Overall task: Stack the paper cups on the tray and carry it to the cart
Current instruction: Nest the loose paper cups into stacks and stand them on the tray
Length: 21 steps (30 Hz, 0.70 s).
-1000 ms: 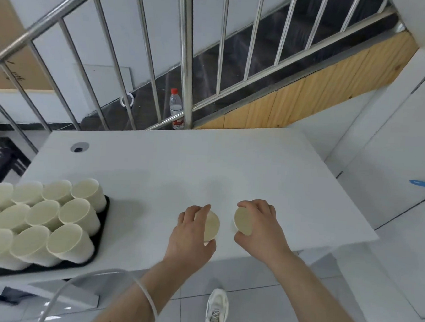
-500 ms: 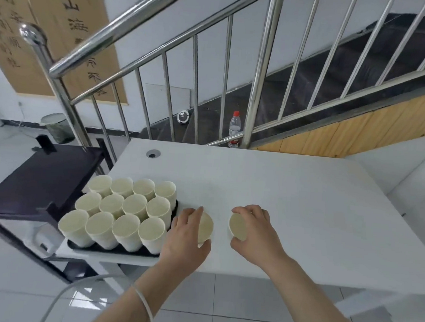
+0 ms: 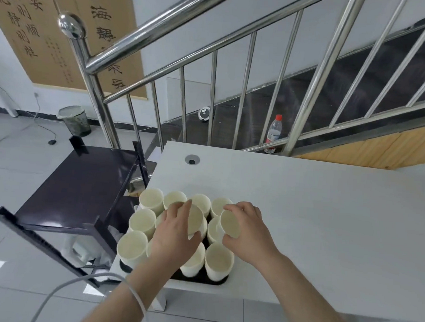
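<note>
Each hand grips one paper cup, the left hand [image 3: 174, 235] and right hand [image 3: 247, 230] low over the upright cups on the black tray [image 3: 199, 277], probably for nesting them.

Tabletop [image 3: 315, 217]: white, with a round cable hole [image 3: 192, 159] near its far left corner.
On it: a black tray [image 3: 196, 278] at the near left corner, bearing upright paper cups [image 3: 219, 260] in rows.
</note>
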Motion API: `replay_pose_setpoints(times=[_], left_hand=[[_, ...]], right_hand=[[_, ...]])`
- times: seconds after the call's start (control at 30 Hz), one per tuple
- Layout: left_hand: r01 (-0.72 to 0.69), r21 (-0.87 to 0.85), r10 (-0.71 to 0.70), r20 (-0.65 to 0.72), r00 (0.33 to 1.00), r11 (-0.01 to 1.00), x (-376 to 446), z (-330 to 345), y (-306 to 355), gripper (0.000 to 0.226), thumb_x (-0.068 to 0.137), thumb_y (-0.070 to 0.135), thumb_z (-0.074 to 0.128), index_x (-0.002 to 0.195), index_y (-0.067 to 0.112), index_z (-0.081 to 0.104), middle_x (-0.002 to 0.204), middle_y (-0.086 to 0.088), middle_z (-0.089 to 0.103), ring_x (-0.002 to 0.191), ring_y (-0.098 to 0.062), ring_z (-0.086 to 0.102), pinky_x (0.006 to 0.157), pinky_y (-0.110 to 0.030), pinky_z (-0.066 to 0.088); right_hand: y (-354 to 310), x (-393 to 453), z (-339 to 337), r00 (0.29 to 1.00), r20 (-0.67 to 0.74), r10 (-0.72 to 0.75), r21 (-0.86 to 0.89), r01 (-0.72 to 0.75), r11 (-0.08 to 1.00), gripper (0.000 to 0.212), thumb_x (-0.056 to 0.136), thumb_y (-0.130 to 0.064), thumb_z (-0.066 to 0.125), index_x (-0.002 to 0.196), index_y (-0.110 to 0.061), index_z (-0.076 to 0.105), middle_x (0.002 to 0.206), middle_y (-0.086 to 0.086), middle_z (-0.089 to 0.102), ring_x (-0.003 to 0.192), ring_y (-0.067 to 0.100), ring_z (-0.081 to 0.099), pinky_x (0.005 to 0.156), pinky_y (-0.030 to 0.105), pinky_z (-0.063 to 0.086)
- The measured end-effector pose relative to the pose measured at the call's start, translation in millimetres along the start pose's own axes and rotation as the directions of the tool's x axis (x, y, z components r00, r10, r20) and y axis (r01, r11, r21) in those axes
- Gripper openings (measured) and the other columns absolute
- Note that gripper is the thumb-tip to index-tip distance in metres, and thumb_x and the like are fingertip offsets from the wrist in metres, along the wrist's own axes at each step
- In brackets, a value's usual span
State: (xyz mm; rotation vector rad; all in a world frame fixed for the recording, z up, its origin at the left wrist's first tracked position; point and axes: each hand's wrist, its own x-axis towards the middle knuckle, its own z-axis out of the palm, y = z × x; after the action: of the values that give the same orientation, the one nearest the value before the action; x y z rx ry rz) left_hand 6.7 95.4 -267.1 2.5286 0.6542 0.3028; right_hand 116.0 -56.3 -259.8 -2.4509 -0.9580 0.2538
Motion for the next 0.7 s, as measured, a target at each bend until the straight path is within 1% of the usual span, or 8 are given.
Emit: replay_pose_setpoints(times=[0.17, 0.37, 0.57, 0.7], left_hand=[[0.016, 0.007, -0.016, 0.003, 1.0, 1.0, 19.8, -17.9, -42.5, 0.071, 0.082, 0.025, 0.065, 0.145, 0.017, 0.031, 0.14, -0.004, 0.038, 0.125, -0.026, 0.038, 0.099, -0.031, 0.035], [0.042, 0.015, -0.042, 0.03, 0.999, 0.999, 28.9, -18.5, -69.2, 0.07, 0.083, 0.024, 0.065, 0.145, 0.016, 0.032, 0.139, -0.006, 0.039, 0.123, -0.028, 0.041, 0.096, -0.031, 0.036], [0.04, 0.059, -0.047, 0.135, 0.99, 0.997, 39.5, -7.0, -79.8, 0.078, 0.086, 0.034, 0.063, 0.149, 0.022, 0.02, 0.147, 0.0, 0.028, 0.13, -0.023, 0.034, 0.099, -0.027, 0.035], [0.043, 0.094, -0.059, 0.186, 0.981, 0.995, 48.1, -1.3, -90.1, 0.076, 0.085, 0.043, 0.062, 0.147, 0.029, 0.021, 0.149, 0.006, 0.025, 0.135, -0.017, 0.03, 0.1, -0.027, 0.038]], right_hand=[[-30.8, 26.6, 24.5, 1.0, 0.006, -0.009, 0.015, 0.009, 1.0, 0.063, 0.08, -0.023, 0.062, 0.139, -0.031, 0.041, 0.134, -0.01, 0.034, 0.129, 0.01, 0.027, 0.089, 0.027, 0.048], [-49.9, 42.9, 49.2, 0.998, 0.057, -0.024, -0.001, 0.025, 1.0, 0.062, 0.081, -0.027, 0.064, 0.138, -0.032, 0.04, 0.134, -0.011, 0.034, 0.128, 0.011, 0.029, 0.09, 0.032, 0.048], [-51.1, 54.0, 60.0, 0.995, 0.103, -0.019, -0.043, 0.023, 0.999, 0.062, 0.084, -0.034, 0.063, 0.14, -0.033, 0.037, 0.138, -0.011, 0.033, 0.129, 0.011, 0.031, 0.092, 0.033, 0.048], [-47.3, 60.6, 64.5, 0.987, 0.162, -0.012, -0.066, 0.023, 0.998, 0.066, 0.084, -0.035, 0.065, 0.142, -0.032, 0.035, 0.14, -0.011, 0.032, 0.131, 0.011, 0.031, 0.092, 0.03, 0.047]])
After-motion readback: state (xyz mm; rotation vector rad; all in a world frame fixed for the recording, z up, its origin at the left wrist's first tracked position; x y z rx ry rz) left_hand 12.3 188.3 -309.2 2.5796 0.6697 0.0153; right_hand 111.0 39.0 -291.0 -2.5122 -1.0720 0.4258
